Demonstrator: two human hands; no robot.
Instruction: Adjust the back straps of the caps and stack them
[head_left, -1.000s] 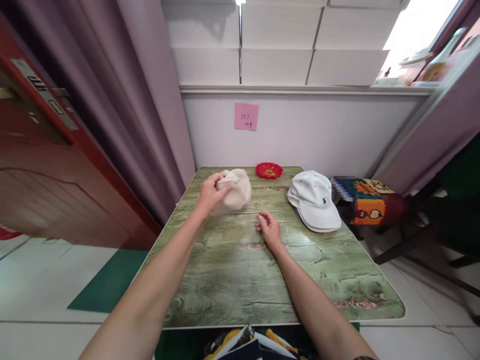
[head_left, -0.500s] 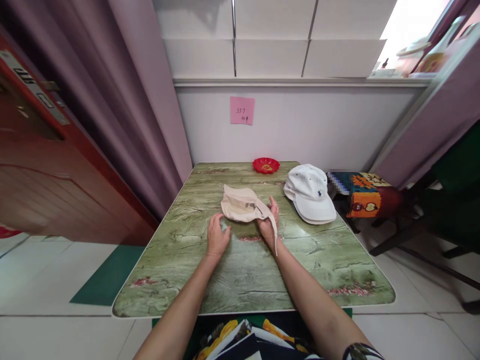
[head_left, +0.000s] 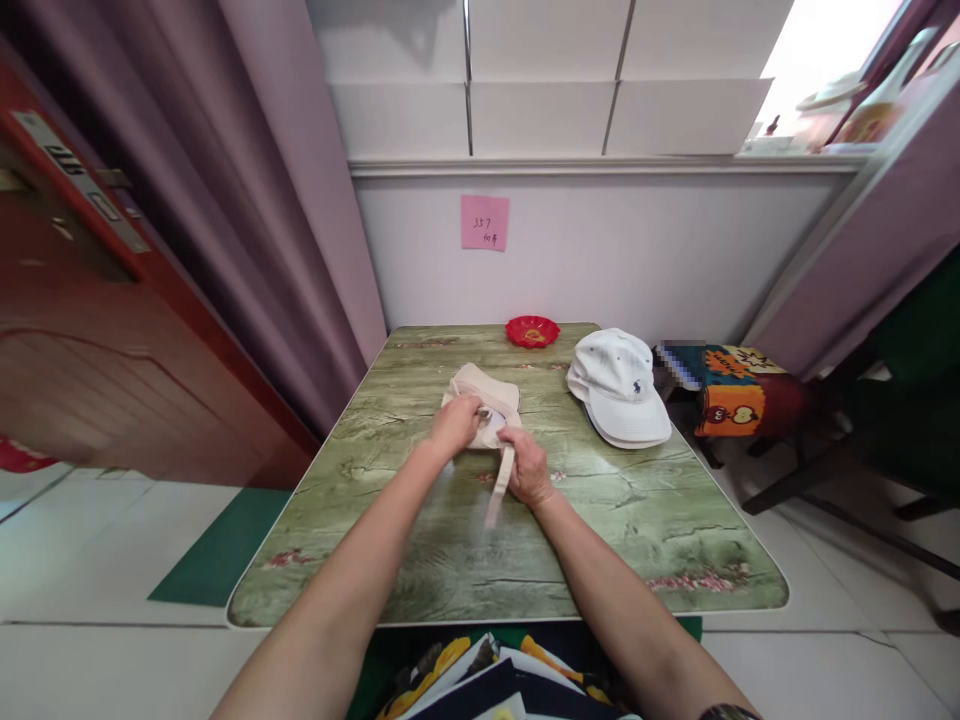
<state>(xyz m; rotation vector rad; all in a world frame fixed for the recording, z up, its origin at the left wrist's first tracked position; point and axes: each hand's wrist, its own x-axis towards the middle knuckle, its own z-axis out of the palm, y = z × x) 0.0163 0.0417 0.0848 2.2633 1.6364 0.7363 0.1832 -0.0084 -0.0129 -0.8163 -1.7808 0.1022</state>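
A beige cap (head_left: 491,383) lies at the middle of the table, its back opening and loose strap (head_left: 500,485) toward me. My left hand (head_left: 457,424) is closed on the cap's left back edge, near what looks like a small metal buckle (head_left: 484,413). The fingers of my right hand (head_left: 528,466) pinch the cap's strap near its base, and the strap's free end hangs down, blurred. To the right sits a white cap (head_left: 616,375) with a small dark logo, stacked on another cap of which only the edge shows; neither hand touches them.
A red scalloped dish (head_left: 532,331) stands at the back of the green wood-patterned table (head_left: 330,520). Behind it is a white wall with a pink note (head_left: 484,222). A stool with a colourful cover (head_left: 739,390) is beyond the table's right edge.
The beige cap has turned so its back opening faces me. My left hand has moved up onto its edge and closed. My right hand has shifted from under the cap to pinching the strap.
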